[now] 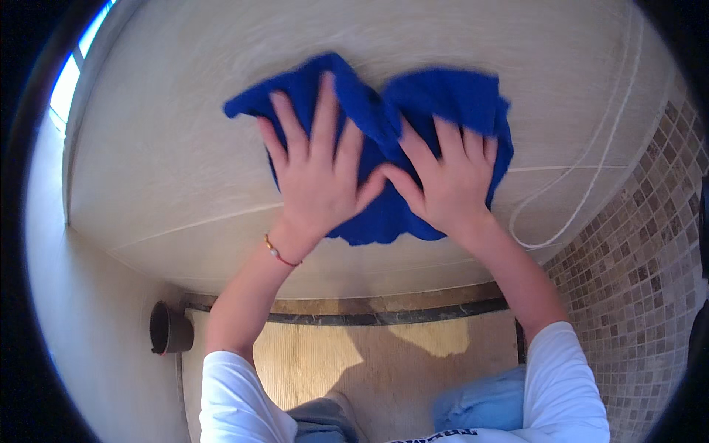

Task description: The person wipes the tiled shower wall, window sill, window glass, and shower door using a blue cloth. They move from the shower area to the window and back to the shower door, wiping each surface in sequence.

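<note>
A blue cloth (377,199) lies spread and wrinkled against the pale beige wall (185,140). My left hand (317,159) presses on its left half, fingers stretched and apart. On the right half, my right hand (452,170) also lies flat, with its fingertips partly under a fold of the cloth. The two thumbs point at each other and nearly meet in the middle. A thin red bracelet with beads (275,253) circles my left wrist.
A white cord (591,214) hangs in a loop at the right, beside a brown mosaic-tiled wall (635,258). A dark bucket (171,328) stands at the lower left. Below runs a dark floor strip (384,318). A bright window (66,85) shows at the upper left.
</note>
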The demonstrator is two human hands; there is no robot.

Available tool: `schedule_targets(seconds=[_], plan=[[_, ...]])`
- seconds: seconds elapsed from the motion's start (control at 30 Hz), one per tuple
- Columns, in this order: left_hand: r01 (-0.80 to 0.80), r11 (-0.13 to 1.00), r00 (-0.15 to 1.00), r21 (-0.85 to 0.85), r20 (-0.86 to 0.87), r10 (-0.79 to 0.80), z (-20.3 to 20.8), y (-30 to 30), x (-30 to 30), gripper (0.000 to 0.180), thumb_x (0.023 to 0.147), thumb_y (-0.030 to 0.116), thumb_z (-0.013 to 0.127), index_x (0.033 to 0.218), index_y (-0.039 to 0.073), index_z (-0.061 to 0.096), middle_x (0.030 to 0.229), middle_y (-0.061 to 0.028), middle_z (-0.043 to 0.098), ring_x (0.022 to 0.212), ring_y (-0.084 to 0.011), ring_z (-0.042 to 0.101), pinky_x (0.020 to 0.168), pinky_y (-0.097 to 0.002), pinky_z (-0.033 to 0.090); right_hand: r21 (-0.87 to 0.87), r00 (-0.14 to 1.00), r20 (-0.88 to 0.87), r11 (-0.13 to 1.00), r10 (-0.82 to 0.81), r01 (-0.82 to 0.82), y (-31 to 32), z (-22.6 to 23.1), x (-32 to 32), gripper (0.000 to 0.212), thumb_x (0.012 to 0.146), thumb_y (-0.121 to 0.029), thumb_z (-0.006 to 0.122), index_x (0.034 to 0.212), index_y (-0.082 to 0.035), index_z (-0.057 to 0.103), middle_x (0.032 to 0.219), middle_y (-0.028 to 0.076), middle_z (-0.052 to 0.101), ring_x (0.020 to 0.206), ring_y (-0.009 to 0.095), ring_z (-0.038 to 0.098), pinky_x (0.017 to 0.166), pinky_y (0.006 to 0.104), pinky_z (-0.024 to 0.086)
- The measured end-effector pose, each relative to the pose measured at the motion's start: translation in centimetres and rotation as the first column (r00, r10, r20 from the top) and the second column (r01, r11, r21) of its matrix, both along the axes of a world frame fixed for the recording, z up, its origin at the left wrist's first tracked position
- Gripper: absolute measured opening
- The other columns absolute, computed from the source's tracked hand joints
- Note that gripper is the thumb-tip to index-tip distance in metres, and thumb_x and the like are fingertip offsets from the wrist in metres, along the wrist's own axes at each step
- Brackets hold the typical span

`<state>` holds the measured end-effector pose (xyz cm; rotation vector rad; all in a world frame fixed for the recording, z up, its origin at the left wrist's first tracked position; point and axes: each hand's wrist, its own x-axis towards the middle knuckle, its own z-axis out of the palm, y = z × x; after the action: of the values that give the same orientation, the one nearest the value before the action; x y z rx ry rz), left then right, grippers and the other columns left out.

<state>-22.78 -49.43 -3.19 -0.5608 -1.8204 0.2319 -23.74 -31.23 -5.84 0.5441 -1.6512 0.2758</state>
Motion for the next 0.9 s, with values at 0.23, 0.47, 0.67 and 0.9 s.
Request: schedule_targets(seconds=[0.23, 0.47, 0.67, 0.9], plan=[[0.008, 0.999, 1.0, 0.048, 0.01, -0.008, -7.9, -3.2, -0.1, 0.055, 0.091, 0.055, 0.046, 0.121, 0.012, 0.061, 0.143, -0.0114, 0.048, 0.124, -0.0457, 0.041, 0.109, -0.0637, 0.013, 0.33, 0.994, 0.039, 0.937, 0.106, -0.113, -1.0, -3.7, 0.7, 0.039, 0.08, -0.047, 0.062, 0.105, -0.017, 0.066, 0.102, 0.001, 0.06, 0.088, 0.02, 0.056, 0.071, 0.0388, 0.036], [0.008, 0.966, 1.0, 0.257, -0.025, -0.001, -9.8, -4.0, 0.2, 0.07, 0.089, 0.058, 0.048, 0.128, 0.001, 0.056, 0.14, -0.026, 0.045, 0.131, -0.0601, 0.027, 0.109, -0.0657, 0.008, 0.377, 0.95, -0.087, 0.893, 0.299, -0.246, -4.0, 0.9, -0.2, 0.031, 0.078, -0.027, 0.058, 0.105, -0.015, 0.065, 0.122, 0.004, 0.06, 0.114, 0.022, 0.056, 0.088, 0.0351, 0.04], [-0.033, 0.993, 0.997, 0.109, 0.078, 0.024, -16.8, -4.5, 0.9, 0.055, 0.087, 0.056, 0.051, 0.118, 0.012, 0.062, 0.137, -0.0165, 0.051, 0.108, -0.0518, 0.045, 0.092, -0.0616, 0.03, 0.51, 0.974, 0.228, 0.853, -0.011, -0.11, 0.9, -14.6, 1.0, 0.025, 0.081, -0.032, 0.06, 0.1, -0.02, 0.071, 0.092, 0.003, 0.069, 0.087, 0.019, 0.065, 0.07, 0.0311, 0.047], [0.34, 0.937, 0.736, -0.084, 0.644, -0.209, -35.3, -6.8, 2.7, 0.028, 0.087, 0.035, 0.06, 0.104, 0.015, 0.067, 0.134, -0.0002, 0.055, 0.072, -0.0188, 0.061, 0.07, -0.0422, 0.049, 0.514, 0.771, 0.628, 0.688, 0.105, -0.512, 6.4, -31.7, 2.4, 0.024, 0.078, -0.028, 0.063, 0.095, -0.013, 0.071, 0.064, 0.003, 0.058, 0.065, 0.02, 0.062, 0.06, 0.0368, 0.049]])
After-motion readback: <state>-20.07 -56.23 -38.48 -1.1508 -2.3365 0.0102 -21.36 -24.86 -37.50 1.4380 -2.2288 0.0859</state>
